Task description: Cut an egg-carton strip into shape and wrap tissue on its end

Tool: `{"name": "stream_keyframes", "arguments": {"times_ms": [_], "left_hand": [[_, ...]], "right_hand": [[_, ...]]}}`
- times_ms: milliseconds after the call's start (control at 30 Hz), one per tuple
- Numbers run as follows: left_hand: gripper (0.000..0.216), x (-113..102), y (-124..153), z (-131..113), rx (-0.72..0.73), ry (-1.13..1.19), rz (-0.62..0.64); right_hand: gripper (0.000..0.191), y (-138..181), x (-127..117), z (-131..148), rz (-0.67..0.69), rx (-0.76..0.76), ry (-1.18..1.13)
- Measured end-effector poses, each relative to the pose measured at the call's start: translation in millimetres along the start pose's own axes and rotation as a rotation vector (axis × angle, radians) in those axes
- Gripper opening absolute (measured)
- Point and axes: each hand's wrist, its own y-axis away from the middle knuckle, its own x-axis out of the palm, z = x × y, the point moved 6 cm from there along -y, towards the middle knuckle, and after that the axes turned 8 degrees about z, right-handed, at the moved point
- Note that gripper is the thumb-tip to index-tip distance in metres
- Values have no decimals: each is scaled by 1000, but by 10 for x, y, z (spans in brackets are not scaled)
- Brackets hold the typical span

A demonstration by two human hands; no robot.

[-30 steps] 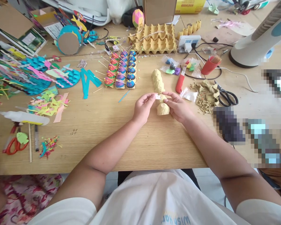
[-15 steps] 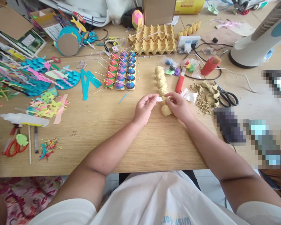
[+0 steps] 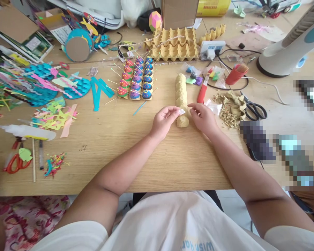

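A strip cut from a yellow egg carton (image 3: pixel 181 90), with a row of bumps, lies lengthwise on the table before me. My left hand (image 3: pixel 164 120) pinches a small white scrap (image 3: pixel 181 112) between thumb and fingertips, over the strip's left side. I cannot tell whether the scrap is paper or plastic. Close by the strip's right edge is my right hand (image 3: pixel 202 116), its fingers bent and slightly apart with nothing visible in them. Beyond it lie a red-handled utility knife (image 3: pixel 202 93) and a crumpled white piece (image 3: pixel 214 107).
Painted carton bumps with pins (image 3: pixel 134 78) stand left of the strip. Carton trimmings (image 3: pixel 231 111) and black scissors (image 3: pixel 253 108) lie right. Behind are egg trays (image 3: pixel 175 43), a power strip (image 3: pixel 212 45) and a red cup (image 3: pixel 236 74). Left are paper scraps (image 3: pixel 51 116) and a glue bottle (image 3: pixel 28 131).
The carton strip has turned and now lies straighter, its bumps facing differently. My right hand has moved slightly right, off the strip. My left hand keeps the white scrap.
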Motion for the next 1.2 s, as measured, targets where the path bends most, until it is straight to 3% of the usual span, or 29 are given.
{"name": "stream_keyframes", "arguments": {"times_ms": [100, 233, 433, 733, 867, 1000, 1200], "left_hand": [[47, -6, -11, 16, 31, -8, 17], [45, -14, -10, 61, 35, -41, 47], [44, -2, 13, 37, 47, -115, 96], [44, 48, 34, -12, 89, -216, 140], [42, 45, 36, -15, 123, -265, 132], [35, 50, 51, -89, 272, -382, 112], [35, 101, 94, -155, 346, -528, 150]], "right_hand": [[36, 49, -72, 188, -64, -150, -69], [49, 104, 21, 409, 107, -321, -139], [43, 105, 105, 429, 113, -414, -152], [65, 92, 74, 462, 155, -345, -286], [66, 89, 87, 417, 181, -236, -376], [61, 81, 127, 378, 249, -133, -508], [59, 69, 120, 366, 223, -104, -629]]}}
